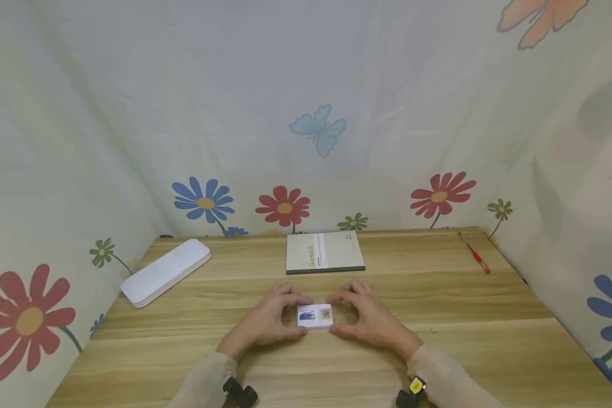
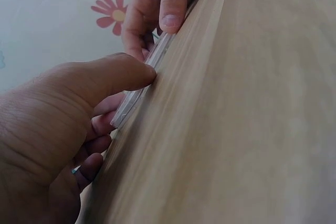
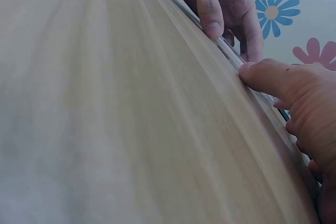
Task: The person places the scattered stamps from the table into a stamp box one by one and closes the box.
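A small white stack of cards [image 1: 315,315] with printed pictures on top lies on the wooden table [image 1: 438,340], near its middle. My left hand [image 1: 297,317] pinches its left end between thumb and curled fingers. My right hand [image 1: 339,316] pinches the right end the same way. In the left wrist view my left thumb [image 2: 113,74] presses the cards' thin near edge [image 2: 137,92], with the right hand [image 2: 163,3] beyond. The right wrist view has my right thumb [image 3: 270,77] on that edge [image 3: 231,56] and the left hand [image 3: 220,3] farther along.
A closed notebook [image 1: 324,252] marked "Gambit" lies just beyond the hands. A long white case [image 1: 165,271] sits at the back left and a red pen [image 1: 474,253] at the back right. Flower-printed cloth walls [image 1: 285,141] enclose the table on three sides.
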`<state>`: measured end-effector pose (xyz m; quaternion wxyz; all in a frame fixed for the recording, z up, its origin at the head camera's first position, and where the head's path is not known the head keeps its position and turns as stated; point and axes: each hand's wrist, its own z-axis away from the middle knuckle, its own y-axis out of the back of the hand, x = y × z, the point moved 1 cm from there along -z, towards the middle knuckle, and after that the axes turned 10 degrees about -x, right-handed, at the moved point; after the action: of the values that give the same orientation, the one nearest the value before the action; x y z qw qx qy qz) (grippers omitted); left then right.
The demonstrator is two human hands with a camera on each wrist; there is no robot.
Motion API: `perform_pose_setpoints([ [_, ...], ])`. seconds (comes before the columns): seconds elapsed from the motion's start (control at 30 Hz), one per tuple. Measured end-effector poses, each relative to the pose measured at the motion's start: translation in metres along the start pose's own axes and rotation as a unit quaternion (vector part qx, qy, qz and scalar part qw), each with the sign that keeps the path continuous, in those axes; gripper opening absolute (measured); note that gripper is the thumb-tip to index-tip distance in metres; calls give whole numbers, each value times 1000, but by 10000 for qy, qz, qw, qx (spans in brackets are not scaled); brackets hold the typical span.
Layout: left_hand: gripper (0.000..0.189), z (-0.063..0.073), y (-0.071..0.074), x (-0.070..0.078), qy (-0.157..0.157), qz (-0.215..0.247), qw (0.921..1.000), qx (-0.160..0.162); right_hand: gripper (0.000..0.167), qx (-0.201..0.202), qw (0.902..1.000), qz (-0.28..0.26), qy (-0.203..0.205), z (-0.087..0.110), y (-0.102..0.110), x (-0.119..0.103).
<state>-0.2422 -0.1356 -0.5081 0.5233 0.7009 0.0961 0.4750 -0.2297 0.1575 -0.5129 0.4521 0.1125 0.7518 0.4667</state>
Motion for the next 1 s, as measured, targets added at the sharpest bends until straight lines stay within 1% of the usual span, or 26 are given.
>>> perform_pose_setpoints([
  [0.13, 58, -1, 0, 0, -29, -36, 10000, 6, 54, 15, 10000, 11, -11, 0, 0, 2],
  [0.73, 58, -2, 2, 2, -24, 74, 10000, -50, 54, 51, 10000, 32, -11, -1, -1, 6],
  [1.0, 57, -2, 3, 2, -99, 176, 9998, -68, 54, 19, 10000, -6, -46, -1, 0, 5],
])
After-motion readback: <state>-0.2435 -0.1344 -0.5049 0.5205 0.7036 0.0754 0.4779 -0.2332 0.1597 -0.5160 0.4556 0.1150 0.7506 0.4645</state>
